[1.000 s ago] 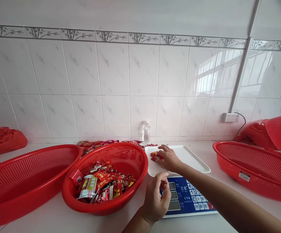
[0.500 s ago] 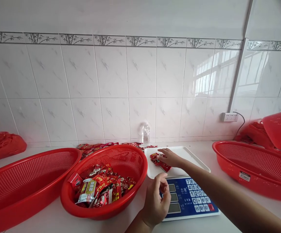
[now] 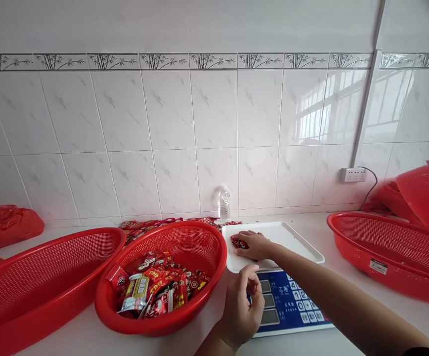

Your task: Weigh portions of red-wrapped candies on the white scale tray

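Observation:
My right hand (image 3: 255, 244) lies palm down on the left part of the white scale tray (image 3: 296, 242). Its fingers curl over red snack packets (image 3: 239, 243) and cover most of them. My left hand (image 3: 241, 306) hovers at the left edge of the blue keypad scale (image 3: 284, 311), fingers curled in and nothing visible in them. Left of it stands a red perforated basket (image 3: 158, 329), partly filled with a pile of mostly red wrapped snacks (image 3: 162, 284); one packet (image 3: 136, 294) is silver and yellow.
An oval red basket (image 3: 51, 296) stands far left, another (image 3: 388, 257) at the right. Red bags (image 3: 7, 227) lie at the back left. Loose red packets (image 3: 144, 225) and a clear bottle (image 3: 224, 203) are by the tiled wall. A power socket (image 3: 353, 174) hangs at right.
My right hand has come down and closed over the red packets on the tray, hiding most of them. My left hand keeps its curled pose beside the scale. The view has shifted slightly.

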`<act>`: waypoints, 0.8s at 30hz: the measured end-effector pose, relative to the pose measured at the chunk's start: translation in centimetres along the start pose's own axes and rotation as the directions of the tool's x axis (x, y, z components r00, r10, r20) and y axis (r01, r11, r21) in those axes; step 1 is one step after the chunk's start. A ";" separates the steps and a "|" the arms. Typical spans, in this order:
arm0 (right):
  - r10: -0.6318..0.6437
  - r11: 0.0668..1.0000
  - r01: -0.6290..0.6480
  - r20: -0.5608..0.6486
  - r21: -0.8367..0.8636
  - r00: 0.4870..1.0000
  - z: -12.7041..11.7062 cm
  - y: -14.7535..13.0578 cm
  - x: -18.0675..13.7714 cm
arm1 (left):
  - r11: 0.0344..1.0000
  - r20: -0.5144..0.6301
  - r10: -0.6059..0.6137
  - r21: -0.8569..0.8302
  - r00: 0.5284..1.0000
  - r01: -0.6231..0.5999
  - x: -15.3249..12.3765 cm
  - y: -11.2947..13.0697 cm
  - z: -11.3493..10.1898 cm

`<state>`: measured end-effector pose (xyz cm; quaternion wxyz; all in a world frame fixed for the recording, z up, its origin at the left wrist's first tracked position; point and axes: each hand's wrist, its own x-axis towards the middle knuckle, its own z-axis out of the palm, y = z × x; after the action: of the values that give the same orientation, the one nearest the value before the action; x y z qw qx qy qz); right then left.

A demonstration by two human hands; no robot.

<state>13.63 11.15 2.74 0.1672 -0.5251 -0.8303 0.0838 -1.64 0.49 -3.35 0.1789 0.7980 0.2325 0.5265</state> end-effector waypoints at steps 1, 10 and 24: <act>-0.006 1.000 0.006 -0.009 0.000 1.000 0.0 0.0 -0.1 | 1.000 0.000 -0.001 0.002 1.000 0.001 0.0 0.0 0.0; -0.007 1.000 0.006 -0.175 -0.011 0.985 0.3 0.3 -0.4 | 1.000 -0.004 -0.014 -0.013 1.000 0.014 0.1 0.0 0.1; 0.124 0.988 -0.066 -0.472 0.138 0.873 -1.2 1.1 0.3 | 1.000 0.017 -0.003 0.007 1.000 0.002 0.2 0.0 -0.1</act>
<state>14.92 11.82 3.53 0.3936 -0.5590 -0.7297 0.0082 -1.64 0.58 -3.11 0.1789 0.8028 0.2337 0.5186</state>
